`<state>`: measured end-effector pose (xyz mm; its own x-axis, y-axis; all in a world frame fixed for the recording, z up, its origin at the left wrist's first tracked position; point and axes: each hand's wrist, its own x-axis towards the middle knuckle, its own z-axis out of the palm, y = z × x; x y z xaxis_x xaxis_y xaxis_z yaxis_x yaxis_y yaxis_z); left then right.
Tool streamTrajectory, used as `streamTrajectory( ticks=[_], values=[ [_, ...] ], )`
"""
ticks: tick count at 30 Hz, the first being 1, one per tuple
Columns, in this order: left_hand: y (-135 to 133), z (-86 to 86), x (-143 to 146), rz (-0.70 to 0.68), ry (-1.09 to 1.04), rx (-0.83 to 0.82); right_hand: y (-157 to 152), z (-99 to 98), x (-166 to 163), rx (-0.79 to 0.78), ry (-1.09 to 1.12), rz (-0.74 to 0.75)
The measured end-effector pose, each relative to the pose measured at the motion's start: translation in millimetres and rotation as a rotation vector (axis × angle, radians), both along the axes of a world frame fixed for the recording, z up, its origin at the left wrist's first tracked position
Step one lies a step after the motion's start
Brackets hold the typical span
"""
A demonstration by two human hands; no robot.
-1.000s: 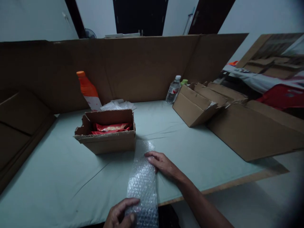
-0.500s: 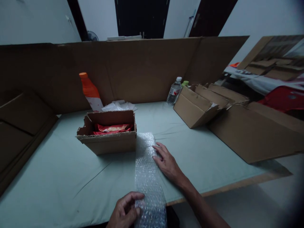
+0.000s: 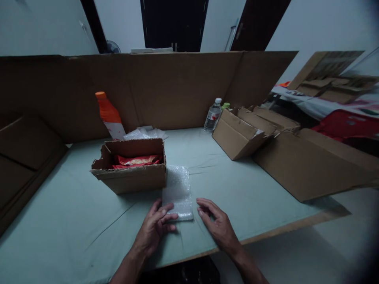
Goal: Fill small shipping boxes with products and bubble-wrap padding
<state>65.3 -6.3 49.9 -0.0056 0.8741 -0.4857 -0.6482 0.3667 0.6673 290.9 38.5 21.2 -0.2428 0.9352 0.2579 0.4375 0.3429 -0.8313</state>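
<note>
A folded sheet of bubble wrap (image 3: pixel 177 189) lies on the pale green table (image 3: pixel 74 221), right beside an open cardboard box (image 3: pixel 130 175) that holds red snack packets (image 3: pixel 136 160). My left hand (image 3: pixel 155 227) rests with its fingers on the near left corner of the bubble wrap, fingers curled and pressing down. Just to the right of the wrap, my right hand (image 3: pixel 217 225) lies on the table, its fingers spread and its fingertips close to the wrap's near right corner.
An orange bottle (image 3: pixel 109 115) and clear plastic bags (image 3: pixel 145 133) stand behind the box. A water bottle (image 3: pixel 212 115) and empty cardboard boxes (image 3: pixel 242 132) sit at the right. A cardboard wall (image 3: pixel 177 90) runs along the back.
The long strip of bubble wrap has been folded into a short pad beside the box. My left hand moved forward onto it, and my right hand drew back toward the table's near edge.
</note>
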Motion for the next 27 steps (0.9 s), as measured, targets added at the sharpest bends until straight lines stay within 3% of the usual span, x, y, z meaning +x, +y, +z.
streamTrajectory(
  ticks=[4,10,18,23,27],
  values=[
    [2,-4.0,-2,-0.011,-0.007,0.012,-7,2.5,-5,0.076,-0.026,0.096],
    [2,-13.0,-5,-0.086,0.023,0.09,-15,-1.8,-28,0.212,-0.237,0.268],
    [13,-7.0,-10,-0.148,0.188,0.082,-3,-16.0,-32,0.218,-0.253,0.072],
    [23,-10.3,-13,-0.255,0.285,0.081,16,-12.0,-33,0.165,-0.211,0.022],
    [26,-10.6,-13,-0.255,0.336,0.085,23,-3.7,-42,0.197,-0.211,0.031]
  ],
)
